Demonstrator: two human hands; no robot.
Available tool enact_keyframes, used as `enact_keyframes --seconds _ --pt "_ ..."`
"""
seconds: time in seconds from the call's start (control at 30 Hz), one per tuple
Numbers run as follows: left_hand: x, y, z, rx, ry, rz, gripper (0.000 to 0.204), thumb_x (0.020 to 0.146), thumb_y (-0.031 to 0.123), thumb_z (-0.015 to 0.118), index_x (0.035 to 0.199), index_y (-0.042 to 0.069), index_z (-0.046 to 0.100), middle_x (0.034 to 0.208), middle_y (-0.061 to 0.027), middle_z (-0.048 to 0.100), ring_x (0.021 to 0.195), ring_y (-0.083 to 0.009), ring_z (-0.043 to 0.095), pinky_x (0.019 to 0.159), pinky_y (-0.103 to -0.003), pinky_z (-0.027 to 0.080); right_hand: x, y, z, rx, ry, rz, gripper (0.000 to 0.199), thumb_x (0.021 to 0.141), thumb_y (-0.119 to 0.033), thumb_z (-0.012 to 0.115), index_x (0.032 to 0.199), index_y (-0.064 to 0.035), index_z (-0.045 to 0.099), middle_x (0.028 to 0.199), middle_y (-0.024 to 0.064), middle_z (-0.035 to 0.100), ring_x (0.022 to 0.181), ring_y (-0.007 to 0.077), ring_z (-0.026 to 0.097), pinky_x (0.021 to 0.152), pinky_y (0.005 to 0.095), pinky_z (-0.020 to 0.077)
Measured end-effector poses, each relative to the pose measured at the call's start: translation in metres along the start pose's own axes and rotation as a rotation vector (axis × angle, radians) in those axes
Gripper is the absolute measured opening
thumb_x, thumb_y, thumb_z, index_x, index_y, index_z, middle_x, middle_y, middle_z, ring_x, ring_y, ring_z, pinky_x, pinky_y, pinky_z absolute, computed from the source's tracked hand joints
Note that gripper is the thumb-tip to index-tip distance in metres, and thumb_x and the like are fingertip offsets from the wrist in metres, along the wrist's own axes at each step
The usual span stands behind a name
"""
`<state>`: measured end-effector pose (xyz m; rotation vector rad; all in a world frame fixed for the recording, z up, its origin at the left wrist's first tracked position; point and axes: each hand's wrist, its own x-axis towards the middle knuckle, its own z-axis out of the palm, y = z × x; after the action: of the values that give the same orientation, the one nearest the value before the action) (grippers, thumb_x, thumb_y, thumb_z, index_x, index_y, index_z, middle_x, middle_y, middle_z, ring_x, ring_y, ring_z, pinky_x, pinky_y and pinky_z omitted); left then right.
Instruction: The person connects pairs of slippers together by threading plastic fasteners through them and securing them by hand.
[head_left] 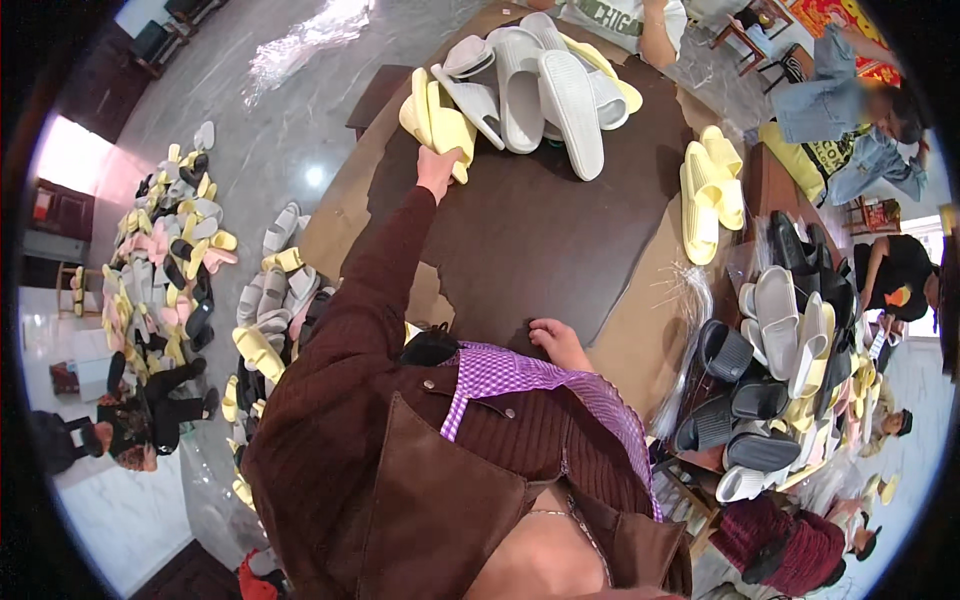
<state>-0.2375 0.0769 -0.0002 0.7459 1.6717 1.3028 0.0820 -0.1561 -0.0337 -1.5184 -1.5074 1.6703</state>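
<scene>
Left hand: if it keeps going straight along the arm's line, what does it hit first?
The left hand already touches the yellow slippers. Straight on, past them, it would probably meet the pile of grey and white slippers on the dark table, though depth is unclear.

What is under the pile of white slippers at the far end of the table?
The white slippers lie on the dark table. Yellow slippers poke out beneath them on the right. Whatever else is lower in the pile is covered.

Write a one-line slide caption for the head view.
Left hand grips pale yellow foam slippers on a dark brown table; right hand rests there.
</scene>
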Motion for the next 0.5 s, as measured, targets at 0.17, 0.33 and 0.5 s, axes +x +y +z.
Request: enact_keyframes --seconds 0.17,0.33,0.5 --pt "0.0 -0.013 -0.006 -0.179 0.049 0.052 0.037 0.069 0.007 0.063 0.099 -0.007 0.047 0.094 -0.0135 0.057 0.077 -0.019 0.059 0.058 -0.032 0.049 -0.002 0.005 0.004 0.041 0.028 -0.009 0.025 0.081 -0.01 0.056 0.102 0.0037 0.059 0.086 0.0086 0.065 0.075 0.0136 0.06 0.07 0.0261 0.0478" --pt "-0.081 0.017 -0.024 -0.461 -0.072 0.061 0.036 0.071 0.0 0.057 0.104 -0.007 0.046 0.1 -0.0126 0.056 0.084 -0.0184 0.058 0.069 -0.03 0.049 -0.004 0.002 0.002 0.121 0.02 0.065 0.025 0.084 -0.011 0.054 0.104 0.0031 0.058 0.086 0.0075 0.064 0.075 0.0126 0.059 0.069 0.0248 0.047" --pt "-0.142 0.005 -0.053 -0.364 -0.215 0.16 0.044 0.074 0.0 0.054 0.115 -0.007 0.041 0.109 -0.0134 0.054 0.097 -0.0204 0.056 0.085 -0.03 0.046 -0.002 -0.017 -0.014 0.263 -0.023 0.162 0.024 0.087 -0.012 0.051 0.106 0.0012 0.056 0.088 0.0065 0.063 0.075 0.0118 0.058 0.068 0.0254 0.0469"
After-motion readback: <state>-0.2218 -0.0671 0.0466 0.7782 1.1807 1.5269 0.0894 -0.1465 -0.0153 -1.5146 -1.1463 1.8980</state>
